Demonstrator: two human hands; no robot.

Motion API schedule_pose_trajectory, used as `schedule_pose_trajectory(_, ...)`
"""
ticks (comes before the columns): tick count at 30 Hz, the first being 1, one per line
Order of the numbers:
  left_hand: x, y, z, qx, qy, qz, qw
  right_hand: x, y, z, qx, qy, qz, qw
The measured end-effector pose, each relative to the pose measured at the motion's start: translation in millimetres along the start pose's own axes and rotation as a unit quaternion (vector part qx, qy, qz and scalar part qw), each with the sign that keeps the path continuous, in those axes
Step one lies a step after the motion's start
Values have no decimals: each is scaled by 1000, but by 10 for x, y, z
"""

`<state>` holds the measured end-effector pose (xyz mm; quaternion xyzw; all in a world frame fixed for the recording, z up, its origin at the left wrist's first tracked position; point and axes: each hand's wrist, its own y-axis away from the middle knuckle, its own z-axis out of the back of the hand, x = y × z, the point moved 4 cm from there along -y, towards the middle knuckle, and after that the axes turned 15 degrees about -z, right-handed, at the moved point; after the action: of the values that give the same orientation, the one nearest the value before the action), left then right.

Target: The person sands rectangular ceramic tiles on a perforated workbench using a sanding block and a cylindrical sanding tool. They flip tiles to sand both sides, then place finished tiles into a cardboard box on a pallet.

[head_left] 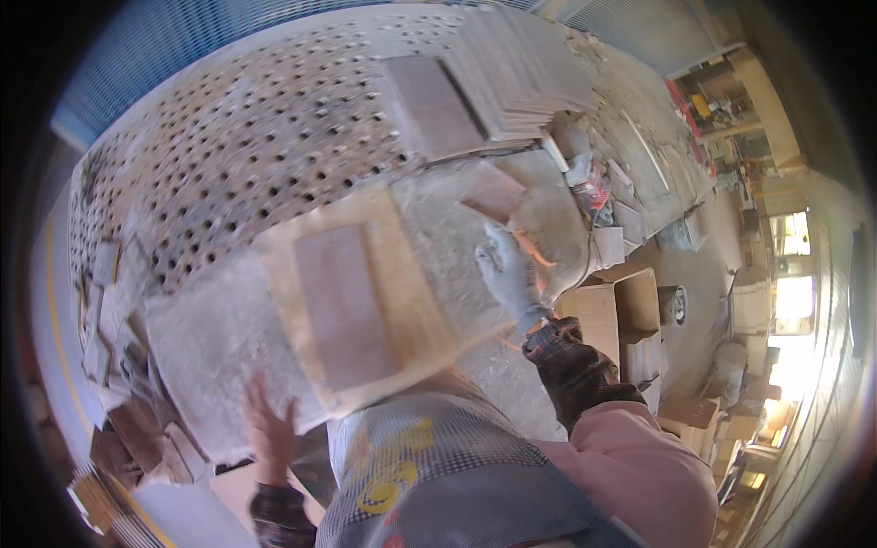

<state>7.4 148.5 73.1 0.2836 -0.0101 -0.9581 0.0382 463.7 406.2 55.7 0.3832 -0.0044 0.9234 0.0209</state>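
A brown rectangular tile (341,306) lies on a pale yellowish board (416,306) in front of me. My left hand (270,426), bare, is off the board's lower left edge, its fingers spread and holding nothing visible. To the right of the board, my right hand (505,274) in a grey glove reaches forward with fingers stretched out, slightly blurred. Just beyond its fingertips lies a smaller brown tile piece (493,192); whether they touch is unclear. An orange cord-like thing (533,247) runs beside the glove, partly hidden by it.
Stacked large tiles (521,78) and a separate brown tile (435,105) lie at the back on a worktop full of holes (265,137). Tile offcuts (132,352) pile up at far left. Open cardboard boxes (635,306) stand right of my arm, near small packages (594,187).
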Motion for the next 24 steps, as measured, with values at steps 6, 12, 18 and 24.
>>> schedule_pose_trajectory(6,-1445,-467,-1061,64,-37,52,996,-1026,-855,1412,-128,122,-61,982)
schedule_pose_trajectory(12,-1563,-633,-1178,40,-120,104,987,-1211,-2354,1517,-208,250,48,944)
schedule_pose_trajectory(18,-1764,-484,-1215,-8,-96,111,989,-2080,-3586,1080,-116,197,-163,960)
schedule_pose_trajectory(24,-1935,-136,-1303,58,-104,58,991,-993,-2595,1697,-256,236,-12,937)
